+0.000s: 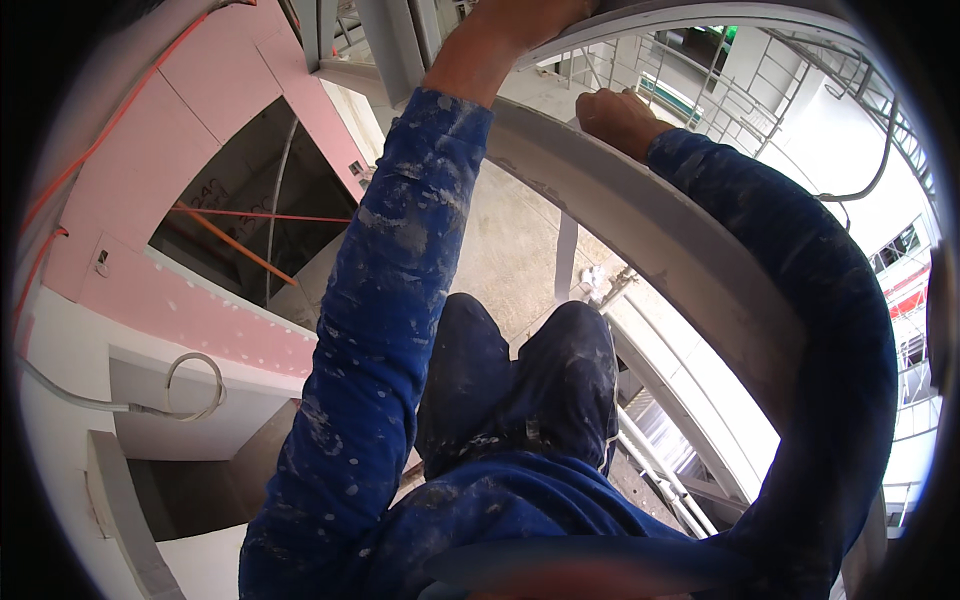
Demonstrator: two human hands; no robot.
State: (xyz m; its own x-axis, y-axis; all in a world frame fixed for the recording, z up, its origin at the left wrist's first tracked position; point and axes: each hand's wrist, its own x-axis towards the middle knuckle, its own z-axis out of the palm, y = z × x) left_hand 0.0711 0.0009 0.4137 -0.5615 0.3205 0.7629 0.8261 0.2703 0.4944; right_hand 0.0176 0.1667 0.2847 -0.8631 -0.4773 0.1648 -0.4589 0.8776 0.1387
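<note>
My left arm, in a blue sleeve spattered with white, reaches up to the top edge of the view. My left hand [515, 32] lies against a curved grey frame [690, 18] there; its fingers are hidden or cut off. On the far side of a curved, plaster-smeared grey beam [640, 215] is my right hand [620, 120]. Its fingers are curled closed, and what they hold, if anything, does not show. The right sleeve bends around the outer side of that beam. My knees are below, over a dusty concrete floor [510, 240].
Pink wallboard [270, 325] with a dark opening stands at the left. A cable loop [195, 385] sticks out of the white wall, and an orange cable [130, 95] runs above. Metal scaffolding [740, 110] rises at upper right. Pale pipes [655, 465] run below the beam.
</note>
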